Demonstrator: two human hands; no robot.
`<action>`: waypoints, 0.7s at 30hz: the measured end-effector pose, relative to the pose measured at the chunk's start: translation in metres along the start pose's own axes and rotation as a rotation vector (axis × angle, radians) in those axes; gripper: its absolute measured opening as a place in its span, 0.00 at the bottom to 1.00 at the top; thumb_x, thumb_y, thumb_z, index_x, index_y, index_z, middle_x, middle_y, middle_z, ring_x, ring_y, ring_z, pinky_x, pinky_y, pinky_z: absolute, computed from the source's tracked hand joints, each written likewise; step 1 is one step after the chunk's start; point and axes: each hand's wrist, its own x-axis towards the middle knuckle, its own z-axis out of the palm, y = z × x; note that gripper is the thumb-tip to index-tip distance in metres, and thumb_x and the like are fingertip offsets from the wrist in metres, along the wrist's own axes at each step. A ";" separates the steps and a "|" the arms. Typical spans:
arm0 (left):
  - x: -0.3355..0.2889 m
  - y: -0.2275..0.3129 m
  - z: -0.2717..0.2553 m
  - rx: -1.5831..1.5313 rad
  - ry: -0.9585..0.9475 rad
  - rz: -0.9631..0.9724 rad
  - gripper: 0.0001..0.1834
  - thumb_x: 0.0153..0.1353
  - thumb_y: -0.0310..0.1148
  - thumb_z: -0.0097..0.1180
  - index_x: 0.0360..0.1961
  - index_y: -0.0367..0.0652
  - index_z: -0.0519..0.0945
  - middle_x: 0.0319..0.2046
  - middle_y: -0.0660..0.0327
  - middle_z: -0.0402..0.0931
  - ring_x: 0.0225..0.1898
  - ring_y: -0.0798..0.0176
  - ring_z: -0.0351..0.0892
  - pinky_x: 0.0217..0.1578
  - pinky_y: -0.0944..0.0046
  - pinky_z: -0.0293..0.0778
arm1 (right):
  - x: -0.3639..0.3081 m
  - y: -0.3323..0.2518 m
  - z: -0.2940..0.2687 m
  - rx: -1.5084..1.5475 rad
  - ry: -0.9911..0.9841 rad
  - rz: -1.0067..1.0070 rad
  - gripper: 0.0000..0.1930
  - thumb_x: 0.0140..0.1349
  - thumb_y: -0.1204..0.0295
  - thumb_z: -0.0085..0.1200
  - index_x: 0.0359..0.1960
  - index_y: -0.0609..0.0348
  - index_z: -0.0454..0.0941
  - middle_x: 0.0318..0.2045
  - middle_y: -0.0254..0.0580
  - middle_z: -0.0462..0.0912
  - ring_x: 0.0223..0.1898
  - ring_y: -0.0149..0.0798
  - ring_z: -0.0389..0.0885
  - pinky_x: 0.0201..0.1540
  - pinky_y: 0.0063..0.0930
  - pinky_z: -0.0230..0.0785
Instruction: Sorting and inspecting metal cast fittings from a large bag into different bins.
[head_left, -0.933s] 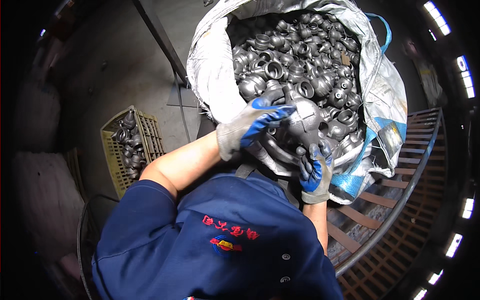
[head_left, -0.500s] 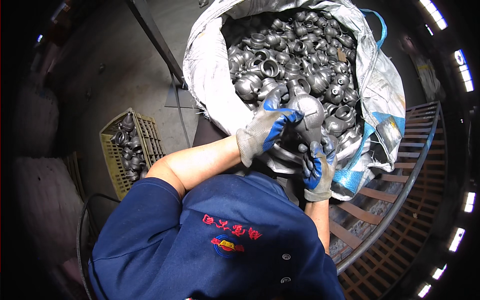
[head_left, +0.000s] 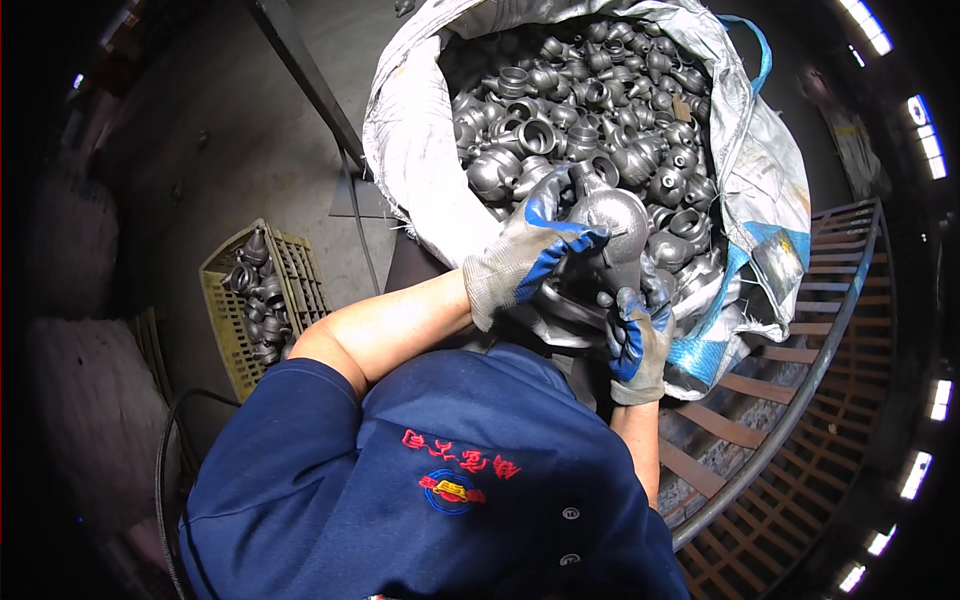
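Two gloved hands, left [head_left: 525,255] atop, right [head_left: 635,340] beneath, gripping metal casting [head_left: 615,215]

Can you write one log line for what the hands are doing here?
left hand: grips metal casting | right hand: grips casting's lower end | bulk bag: full of castings

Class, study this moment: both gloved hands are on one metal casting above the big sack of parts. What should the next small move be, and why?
Probably lift the casting clear of the heap and swing it left toward the yellow crate. The left hand lies over its rounded body and the right hand takes it from below, so it looks held by both. The crate already holds similar parts, while the sack is full.
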 end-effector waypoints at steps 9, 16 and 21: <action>0.001 0.006 0.001 0.386 -0.098 0.090 0.26 0.56 0.20 0.51 0.56 0.34 0.61 0.32 0.60 0.78 0.40 0.72 0.77 0.40 0.72 0.73 | 0.000 -0.009 0.016 0.043 0.094 -0.007 0.16 0.58 0.79 0.49 0.49 0.62 0.67 0.30 0.39 0.75 0.15 0.22 0.66 0.19 0.15 0.66; -0.002 0.023 -0.002 0.420 -0.224 -0.178 0.26 0.55 0.20 0.51 0.57 0.36 0.64 0.41 0.59 0.77 0.45 0.68 0.75 0.48 0.69 0.69 | 0.002 -0.006 -0.010 0.260 0.047 0.110 0.19 0.57 0.79 0.49 0.52 0.62 0.67 0.24 0.52 0.75 0.08 0.21 0.56 0.09 0.11 0.51; 0.008 0.010 -0.001 0.285 -0.160 0.299 0.42 0.48 0.23 0.60 0.64 0.40 0.54 0.62 0.56 0.55 0.63 0.61 0.55 0.61 0.62 0.55 | 0.007 -0.010 -0.020 0.359 -0.007 0.208 0.15 0.62 0.67 0.50 0.50 0.53 0.68 0.24 0.44 0.74 0.09 0.18 0.58 0.07 0.10 0.48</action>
